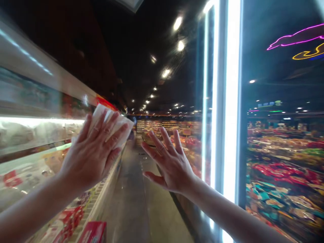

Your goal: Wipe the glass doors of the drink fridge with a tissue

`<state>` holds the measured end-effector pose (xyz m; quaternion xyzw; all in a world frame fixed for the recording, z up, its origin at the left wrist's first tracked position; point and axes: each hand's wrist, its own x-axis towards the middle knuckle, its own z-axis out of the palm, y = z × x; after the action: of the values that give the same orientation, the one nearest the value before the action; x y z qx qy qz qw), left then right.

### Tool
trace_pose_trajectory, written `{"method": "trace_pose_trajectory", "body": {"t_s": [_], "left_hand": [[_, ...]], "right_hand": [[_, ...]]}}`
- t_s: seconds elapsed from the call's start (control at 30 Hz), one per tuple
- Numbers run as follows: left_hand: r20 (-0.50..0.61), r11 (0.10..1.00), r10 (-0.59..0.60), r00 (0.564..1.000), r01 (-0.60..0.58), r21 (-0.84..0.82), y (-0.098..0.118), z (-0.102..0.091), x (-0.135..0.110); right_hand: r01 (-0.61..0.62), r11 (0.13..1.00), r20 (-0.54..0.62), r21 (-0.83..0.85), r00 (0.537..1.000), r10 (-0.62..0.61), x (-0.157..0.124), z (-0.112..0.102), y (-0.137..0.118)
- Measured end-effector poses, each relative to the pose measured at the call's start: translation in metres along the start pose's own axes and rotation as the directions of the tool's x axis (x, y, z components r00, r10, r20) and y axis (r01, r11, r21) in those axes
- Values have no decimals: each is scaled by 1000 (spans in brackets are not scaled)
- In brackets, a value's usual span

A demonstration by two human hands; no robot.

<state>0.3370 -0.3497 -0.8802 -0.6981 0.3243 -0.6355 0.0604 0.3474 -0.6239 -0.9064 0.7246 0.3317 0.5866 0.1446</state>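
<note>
My left hand is raised on the left, its fingers laid over a folded white cloth that shows between and beyond them. Whether the cloth is paper or fabric I cannot tell. To the right, my right hand is up with its palm facing away, fingers spread and nothing in it. Both hands are stretched forward at about the same height. Whether they touch a glass pane in front of me is not clear.
A lit refrigerated shelf with packaged goods runs along the left. A red box sits low there. Bright vertical light strips stand at the right, with heaps of colourful packets beyond. A floor aisle lies between.
</note>
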Motion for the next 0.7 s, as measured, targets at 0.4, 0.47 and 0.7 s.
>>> {"method": "trace_pose_trajectory", "body": {"t_s": [0.4, 0.47, 0.7], "left_hand": [[75, 999, -9, 997, 5, 46, -9, -13, -18], [80, 997, -40, 996, 36, 61, -8, -12, -18], [219, 970, 236, 947, -242, 1, 37, 0, -108]], "right_hand": [[6, 999, -42, 42, 999, -4, -6, 3, 6], [2, 999, -40, 40, 999, 0, -6, 4, 6], [19, 999, -40, 27, 999, -18, -5, 5, 8]]}}
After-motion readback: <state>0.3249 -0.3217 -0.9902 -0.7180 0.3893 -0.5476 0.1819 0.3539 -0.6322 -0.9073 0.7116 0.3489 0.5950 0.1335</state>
